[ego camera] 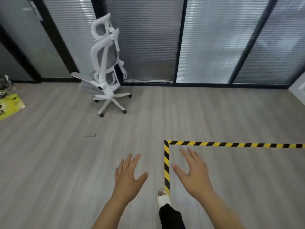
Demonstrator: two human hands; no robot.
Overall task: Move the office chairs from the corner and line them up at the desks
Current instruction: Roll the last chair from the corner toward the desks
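**Task status.** All positions are given relative to the hazard tape [166,162], which marks a corner on the floor [66,154].

1. Far left of the tape, at the frame edge, a yellow-green package [9,104] lies on the floor. It is not part of the task.
2. Up and to the left of the tape, well apart from it, one white office chair [107,66] stands upright on its castors against the glass partition [148,38]. Nothing touches it.
3. No surface is in view, so the number of chairs already lined up cannot be determined. Judged from this view, at least this chair is not yet moved: approach, grip and roll to the surface are all outstanding.

**Hand pose.**

1. The left hand [127,176] is held just left of the tape, palm down, fingers straight and spread, holding nothing.
2. A foot [163,198] stands at the near end of the tape.
3. The right hand [194,171] is held just right of the tape, inside its corner, palm down, fingers straight and spread, holding nothing.
4. The hands are apart, both extended forward and well short of the chair.
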